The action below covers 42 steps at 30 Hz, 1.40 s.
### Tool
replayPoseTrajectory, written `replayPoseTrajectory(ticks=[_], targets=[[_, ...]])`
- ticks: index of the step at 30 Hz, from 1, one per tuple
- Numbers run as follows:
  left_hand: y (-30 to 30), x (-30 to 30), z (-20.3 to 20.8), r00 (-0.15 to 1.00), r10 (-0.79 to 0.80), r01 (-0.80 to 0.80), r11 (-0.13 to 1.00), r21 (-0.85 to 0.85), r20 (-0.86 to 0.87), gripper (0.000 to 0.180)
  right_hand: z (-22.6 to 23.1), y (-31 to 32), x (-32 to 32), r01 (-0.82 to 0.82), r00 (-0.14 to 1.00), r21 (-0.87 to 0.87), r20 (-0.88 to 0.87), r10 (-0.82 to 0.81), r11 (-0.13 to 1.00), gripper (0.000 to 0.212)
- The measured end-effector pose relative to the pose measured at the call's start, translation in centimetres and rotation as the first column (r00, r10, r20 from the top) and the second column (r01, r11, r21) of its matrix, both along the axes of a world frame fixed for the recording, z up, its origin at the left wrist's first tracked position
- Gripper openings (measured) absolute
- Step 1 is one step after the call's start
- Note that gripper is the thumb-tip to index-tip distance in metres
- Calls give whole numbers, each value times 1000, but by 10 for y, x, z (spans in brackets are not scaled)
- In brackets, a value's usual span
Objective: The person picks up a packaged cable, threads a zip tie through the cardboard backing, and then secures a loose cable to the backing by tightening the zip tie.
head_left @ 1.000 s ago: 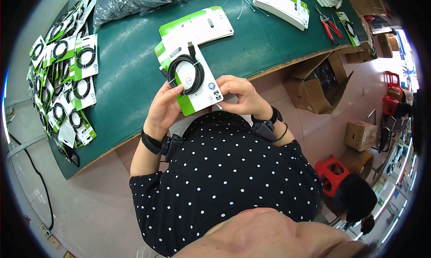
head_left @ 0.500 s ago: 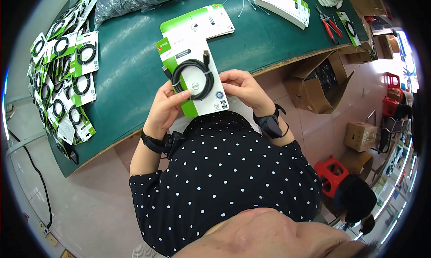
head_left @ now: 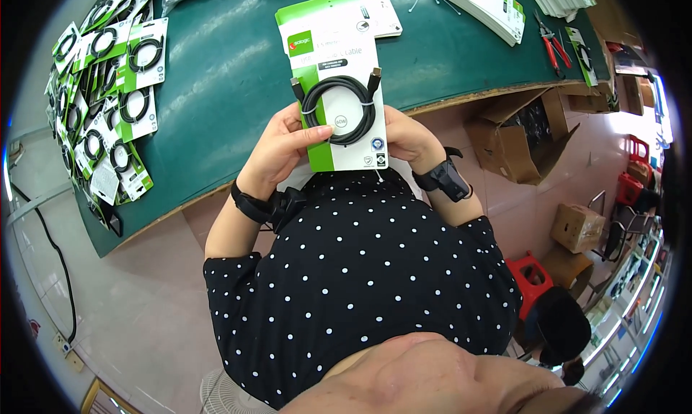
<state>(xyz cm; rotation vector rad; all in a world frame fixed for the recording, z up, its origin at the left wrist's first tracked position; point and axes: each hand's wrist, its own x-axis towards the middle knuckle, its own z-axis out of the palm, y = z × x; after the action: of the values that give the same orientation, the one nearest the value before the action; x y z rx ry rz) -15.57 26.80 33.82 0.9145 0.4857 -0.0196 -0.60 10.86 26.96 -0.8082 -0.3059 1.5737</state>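
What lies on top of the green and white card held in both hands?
A coiled black cable lies on the card, the left hand thumb on it. The card's back and most right hand fingers are hidden.

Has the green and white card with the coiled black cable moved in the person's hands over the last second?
Yes. The cable card has turned upright and shifted up over the green table edge.

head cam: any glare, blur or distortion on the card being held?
Head view: card sharp, between left hand and right hand; soft sheen on green table; table edge bows from fisheye; black vignette at corners; bright blowout at right rim.
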Motion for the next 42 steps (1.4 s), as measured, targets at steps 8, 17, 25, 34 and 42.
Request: replayPoseTrajectory(ticks=[8,17,25,34,42], targets=[[5,2,-6,994,104,-106,987,-118,-22,40,19,-1,4,94,967,-24,241,-85,995,23],[8,1,-2,973,231,-226,956,-188,5,40,39,-1,7,316,793,32,540,-283,948,14],[3,0,6,979,203,-203,978,-43,-11,40,44,2,2,341,779,133,514,-359,931,15],[4,8,5,971,240,-240,968,-74,-5,42,49,10,0,441,690,235,528,-495,866,12],[5,11,4,978,208,-206,961,-182,-11,42,42,11,6,435,619,235,623,-478,869,9]])
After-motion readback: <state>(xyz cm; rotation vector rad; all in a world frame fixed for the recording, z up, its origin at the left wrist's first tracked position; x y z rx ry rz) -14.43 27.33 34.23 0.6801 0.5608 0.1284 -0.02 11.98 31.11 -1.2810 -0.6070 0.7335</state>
